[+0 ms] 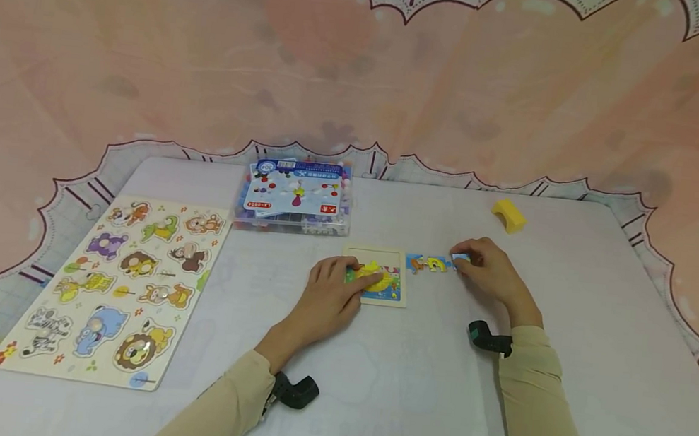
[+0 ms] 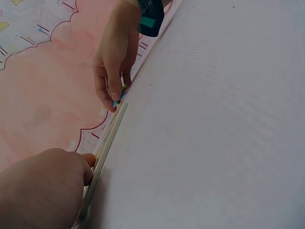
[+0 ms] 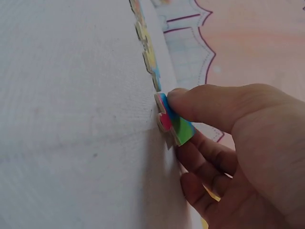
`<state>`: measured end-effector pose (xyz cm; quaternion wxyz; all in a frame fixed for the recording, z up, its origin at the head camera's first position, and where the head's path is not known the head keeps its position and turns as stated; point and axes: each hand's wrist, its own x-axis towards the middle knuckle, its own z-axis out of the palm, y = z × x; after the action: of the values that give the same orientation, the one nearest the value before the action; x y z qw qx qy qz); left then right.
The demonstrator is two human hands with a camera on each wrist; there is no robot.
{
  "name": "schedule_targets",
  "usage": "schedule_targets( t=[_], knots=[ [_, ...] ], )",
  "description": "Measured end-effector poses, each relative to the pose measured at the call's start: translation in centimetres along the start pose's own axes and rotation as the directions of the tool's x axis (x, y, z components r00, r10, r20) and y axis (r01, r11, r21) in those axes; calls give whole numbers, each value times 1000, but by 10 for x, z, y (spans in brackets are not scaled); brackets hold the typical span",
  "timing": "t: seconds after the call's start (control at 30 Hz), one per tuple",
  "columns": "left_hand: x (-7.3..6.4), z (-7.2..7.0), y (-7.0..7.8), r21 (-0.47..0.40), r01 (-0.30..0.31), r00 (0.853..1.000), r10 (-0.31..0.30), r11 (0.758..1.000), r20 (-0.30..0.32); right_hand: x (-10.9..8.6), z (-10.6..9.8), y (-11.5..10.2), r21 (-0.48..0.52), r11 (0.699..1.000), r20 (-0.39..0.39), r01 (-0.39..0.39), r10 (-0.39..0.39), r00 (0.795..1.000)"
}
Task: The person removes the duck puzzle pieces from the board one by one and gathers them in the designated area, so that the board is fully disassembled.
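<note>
Board left of tray, box behind-left, block behind-right

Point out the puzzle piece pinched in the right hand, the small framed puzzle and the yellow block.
Puzzle piece [image 3: 179, 123]: right wrist view, on its printed face.
Framed puzzle [image 1: 384, 257]: head view, on the bare strip near its top edge.
Yellow block [image 1: 511, 216]: head view, on its middle.

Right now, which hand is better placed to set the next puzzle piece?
Likely the right hand: it pinches a puzzle piece near the other loose pieces, while the left hand rests on the framed puzzle.
</note>
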<state>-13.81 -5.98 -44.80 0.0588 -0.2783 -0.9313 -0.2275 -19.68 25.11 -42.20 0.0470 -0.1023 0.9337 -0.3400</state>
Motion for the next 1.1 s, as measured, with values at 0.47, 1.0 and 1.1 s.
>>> schedule_targets(
  t=[0.47,1.0,1.1],
  knots=[
    [3,3,-5,-67,28,999,-30,997,-22,-2,-1,-1,13,999,3,-48,48,999],
    [4,1,-10,-197,125,970,-162,972,-184,5,15,-23,-14,995,-56,102,-103,993],
    [4,1,-9,-154,173,964,-200,973,-177,5,22,-31,-19,991,-39,132,-133,990]
  ],
)
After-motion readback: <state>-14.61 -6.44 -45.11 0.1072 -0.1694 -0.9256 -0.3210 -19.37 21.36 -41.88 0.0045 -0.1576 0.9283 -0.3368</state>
